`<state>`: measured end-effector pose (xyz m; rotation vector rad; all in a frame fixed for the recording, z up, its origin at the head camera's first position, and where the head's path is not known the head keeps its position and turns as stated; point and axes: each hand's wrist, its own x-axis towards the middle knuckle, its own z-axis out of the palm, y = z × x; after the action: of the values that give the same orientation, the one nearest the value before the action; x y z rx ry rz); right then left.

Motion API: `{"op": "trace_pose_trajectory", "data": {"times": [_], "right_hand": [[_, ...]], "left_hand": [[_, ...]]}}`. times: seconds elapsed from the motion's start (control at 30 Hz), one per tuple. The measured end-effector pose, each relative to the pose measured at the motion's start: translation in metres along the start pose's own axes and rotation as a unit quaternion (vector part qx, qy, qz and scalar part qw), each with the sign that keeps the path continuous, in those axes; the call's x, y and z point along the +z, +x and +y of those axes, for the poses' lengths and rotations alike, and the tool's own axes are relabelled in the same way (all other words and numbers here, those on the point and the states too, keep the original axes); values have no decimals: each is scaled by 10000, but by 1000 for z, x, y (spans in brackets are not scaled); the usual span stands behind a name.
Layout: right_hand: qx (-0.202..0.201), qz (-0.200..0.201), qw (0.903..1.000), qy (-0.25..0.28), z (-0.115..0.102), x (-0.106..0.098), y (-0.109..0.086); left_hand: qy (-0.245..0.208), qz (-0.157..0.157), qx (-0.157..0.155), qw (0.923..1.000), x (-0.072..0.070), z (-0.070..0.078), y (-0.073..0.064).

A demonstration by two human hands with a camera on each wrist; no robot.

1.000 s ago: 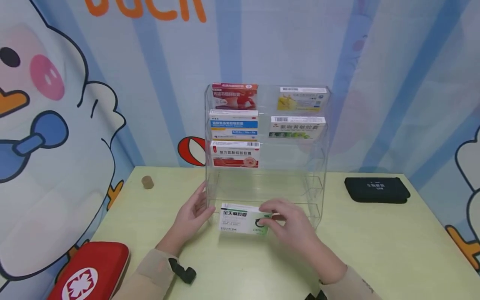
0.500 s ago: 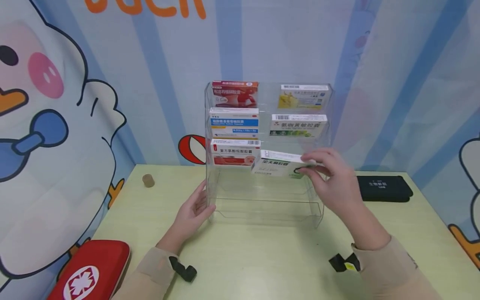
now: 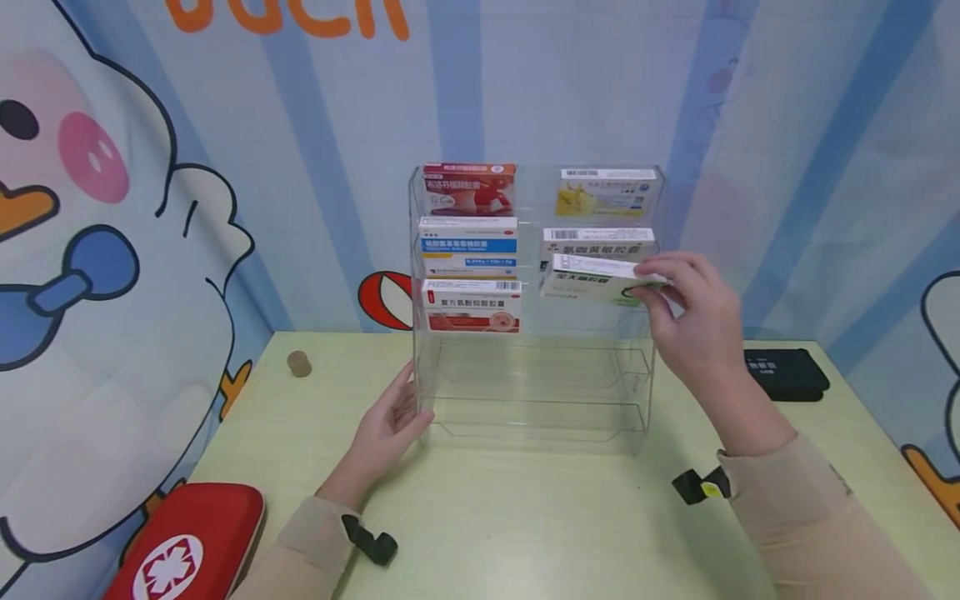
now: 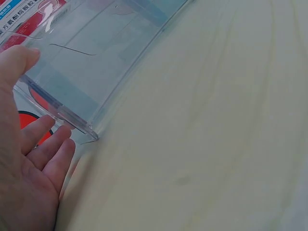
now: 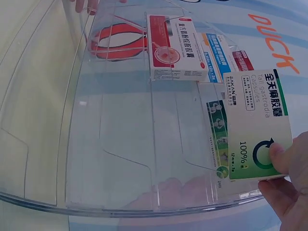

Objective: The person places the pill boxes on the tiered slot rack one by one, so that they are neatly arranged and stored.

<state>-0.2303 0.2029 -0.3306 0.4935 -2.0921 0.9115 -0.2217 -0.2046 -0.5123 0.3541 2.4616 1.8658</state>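
A clear acrylic display rack (image 3: pixel 536 414) with stepped tiers stands on the table. My left hand (image 3: pixel 386 425) grips its left side edge, the thumb in front and the fingers on the outer side, as the left wrist view (image 4: pixel 38 159) shows. My right hand (image 3: pixel 693 312) pinches the right end of a white and green capsule box (image 3: pixel 592 279). This box is in front of the rack's right side, partly covering a white and green medicine box (image 3: pixel 596 242) in the second tier. In the right wrist view the held capsule box (image 5: pixel 257 120) shows its printed front.
On the rack's left are a red box (image 3: pixel 470 190), a blue and white box (image 3: pixel 468 248) and a red and white box (image 3: pixel 471 307). A yellow and white box (image 3: pixel 606 193) is top right. A red case (image 3: pixel 187 533), cork-like stub (image 3: pixel 298 363) and black pouch (image 3: pixel 787 375) lie around.
My right hand has lifted the capsule box from the rack's lowest front, up and to the right, to the height below the second tier. The left hand has stayed on the rack's side.
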Motion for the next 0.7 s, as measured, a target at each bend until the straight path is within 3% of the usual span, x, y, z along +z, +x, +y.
{"op": "trace_pose_trajectory", "data": {"times": [0.17, 0.43, 0.7], "right_hand": [[-180, -232, 9977, -617, 9, 4, -2], [-132, -504, 9951, -845, 13, 5, -9], [-326, -571, 9910, -1166, 12, 6, -12]], "left_hand": [[-69, -21, -25, 10000, 1, 1, -1], [-29, -26, -86, 10000, 2, -5, 2], [-62, -22, -4, 10000, 1, -3, 1]]}}
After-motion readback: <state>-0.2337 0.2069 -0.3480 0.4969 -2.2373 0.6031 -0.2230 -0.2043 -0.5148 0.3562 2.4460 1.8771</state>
